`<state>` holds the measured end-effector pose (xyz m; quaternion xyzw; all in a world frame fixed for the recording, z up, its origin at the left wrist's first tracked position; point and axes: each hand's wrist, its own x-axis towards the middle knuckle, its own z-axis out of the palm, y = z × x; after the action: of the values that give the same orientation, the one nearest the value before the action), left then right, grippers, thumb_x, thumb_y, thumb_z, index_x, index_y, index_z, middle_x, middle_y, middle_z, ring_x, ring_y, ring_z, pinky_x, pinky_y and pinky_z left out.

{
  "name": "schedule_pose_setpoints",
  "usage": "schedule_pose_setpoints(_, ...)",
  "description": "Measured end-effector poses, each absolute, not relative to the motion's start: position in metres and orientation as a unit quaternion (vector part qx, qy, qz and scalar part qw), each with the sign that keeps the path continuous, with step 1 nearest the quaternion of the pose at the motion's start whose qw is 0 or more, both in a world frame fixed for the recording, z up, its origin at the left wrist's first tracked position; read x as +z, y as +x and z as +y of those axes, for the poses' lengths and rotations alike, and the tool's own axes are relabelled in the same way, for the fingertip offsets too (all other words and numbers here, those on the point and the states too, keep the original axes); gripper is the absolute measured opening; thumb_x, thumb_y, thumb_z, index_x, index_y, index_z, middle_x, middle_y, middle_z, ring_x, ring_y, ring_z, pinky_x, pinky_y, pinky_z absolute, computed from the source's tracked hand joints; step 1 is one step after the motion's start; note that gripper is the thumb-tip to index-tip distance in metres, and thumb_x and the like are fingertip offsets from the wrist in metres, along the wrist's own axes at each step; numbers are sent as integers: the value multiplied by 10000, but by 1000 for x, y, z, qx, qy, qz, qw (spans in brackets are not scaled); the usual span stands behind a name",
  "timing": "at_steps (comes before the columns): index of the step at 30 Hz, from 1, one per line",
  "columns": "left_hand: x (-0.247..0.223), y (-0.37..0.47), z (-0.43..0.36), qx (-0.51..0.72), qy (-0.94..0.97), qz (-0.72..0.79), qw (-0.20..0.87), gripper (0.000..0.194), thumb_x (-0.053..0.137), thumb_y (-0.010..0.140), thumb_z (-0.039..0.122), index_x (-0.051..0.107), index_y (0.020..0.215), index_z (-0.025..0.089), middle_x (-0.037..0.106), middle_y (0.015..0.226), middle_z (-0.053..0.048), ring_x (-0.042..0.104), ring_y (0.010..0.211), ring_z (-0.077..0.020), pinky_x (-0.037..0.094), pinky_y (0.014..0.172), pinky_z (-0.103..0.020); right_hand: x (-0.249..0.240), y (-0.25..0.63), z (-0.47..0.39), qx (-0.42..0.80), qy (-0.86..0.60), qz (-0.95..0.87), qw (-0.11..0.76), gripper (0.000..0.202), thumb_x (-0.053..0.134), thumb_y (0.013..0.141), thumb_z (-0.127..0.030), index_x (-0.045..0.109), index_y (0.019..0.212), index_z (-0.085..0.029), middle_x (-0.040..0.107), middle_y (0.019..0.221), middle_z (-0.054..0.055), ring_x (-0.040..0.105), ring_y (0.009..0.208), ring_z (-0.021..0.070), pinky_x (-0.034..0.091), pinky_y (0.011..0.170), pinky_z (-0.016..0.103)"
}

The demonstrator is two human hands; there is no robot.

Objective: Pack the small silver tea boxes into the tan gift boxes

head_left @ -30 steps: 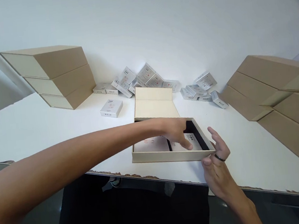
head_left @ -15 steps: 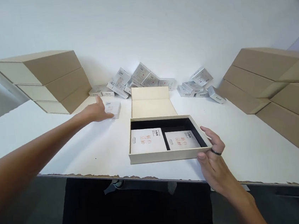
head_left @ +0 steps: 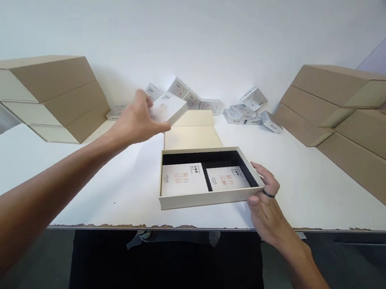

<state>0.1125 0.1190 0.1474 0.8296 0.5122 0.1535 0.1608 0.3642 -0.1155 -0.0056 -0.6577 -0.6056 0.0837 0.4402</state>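
Note:
My left hand (head_left: 138, 118) grips a small white box (head_left: 170, 107) by its edges, lifted above the open lid (head_left: 192, 136) of a cream gift box (head_left: 204, 199). The gift box lies open on the table with a black inside. Two white printed packs sit in it, a left one (head_left: 184, 179) and a right one (head_left: 227, 179), with a dark divider between them. At the right front corner, my right hand (head_left: 268, 201) holds the gift box, thumb in front and fingers along the side.
Stacked tan boxes stand at the left (head_left: 67, 95) and at the right (head_left: 334, 106). Several small silver-white boxes lie against the wall, some behind the lid (head_left: 178, 88) and some right of it (head_left: 244, 111). The table's front edge (head_left: 146, 226) is chipped.
My left hand has taken hold of the small white box, lifted it off the table and moved it right and up. My right hand still holds the gift box. The whole view has shifted slightly.

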Motion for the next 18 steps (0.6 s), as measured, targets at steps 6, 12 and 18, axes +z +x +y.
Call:
schedule_pose_setpoints(6, 151, 173, 44, -60, 920, 247, 300, 617, 697, 752, 497, 411, 1225, 222, 666, 1132, -105, 644, 959, -286, 514, 766, -367, -7, 364, -114, 60, -605, -594, 527, 743, 272, 915, -821, 130, 1499, -383, 165, 1629, 87, 310, 1471, 322, 357, 1161, 619)
schedule_pose_setpoints(12, 144, 201, 53, -139, 912, 189, 335, 723, 606, 832, 558, 372, 1377, 144, 618, 1322, -172, 612, 1124, -317, 511, 912, -425, -4, 364, -116, 79, -638, -597, 479, 824, 272, 907, -834, 150, 1548, -330, 194, 1624, 119, 250, 1497, 338, 331, 1173, 618)
schedule_pose_setpoints(18, 141, 201, 49, -168, 906, 175, 346, 1087, 802, 602, 513, 237, 1456, 149, 623, 1311, -183, 627, 1126, -330, 545, 881, -396, 0, 363, -118, 103, -653, -594, 458, 821, 332, 930, -797, 133, 1574, -329, 188, 1649, 108, 253, 1501, 343, 312, 1189, 626)
